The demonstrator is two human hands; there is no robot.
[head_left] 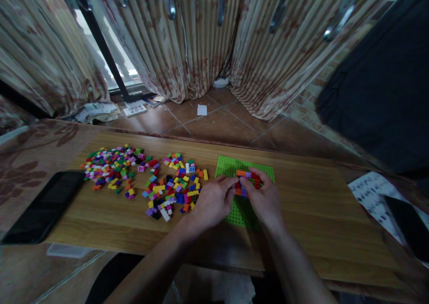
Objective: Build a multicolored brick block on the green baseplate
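Note:
A green baseplate (228,166) lies on the wooden board (311,206). On it stands a small build of coloured bricks (247,179), orange, red, blue and purple. My left hand (211,202) pinches the build from the left with curled fingers. My right hand (264,197) grips it from the right, the thumb on top. Both hands cover the near part of the plate. To the left lie two loose heaps of small coloured bricks (170,185), the farther heap of bricks (112,163) nearer the board's left end.
A black phone (43,206) lies at the left beside the board. A printed sheet (375,197) and a dark object (407,221) sit at the right. Striped curtains (187,40) hang behind; papers (134,110) lie on the tiled floor.

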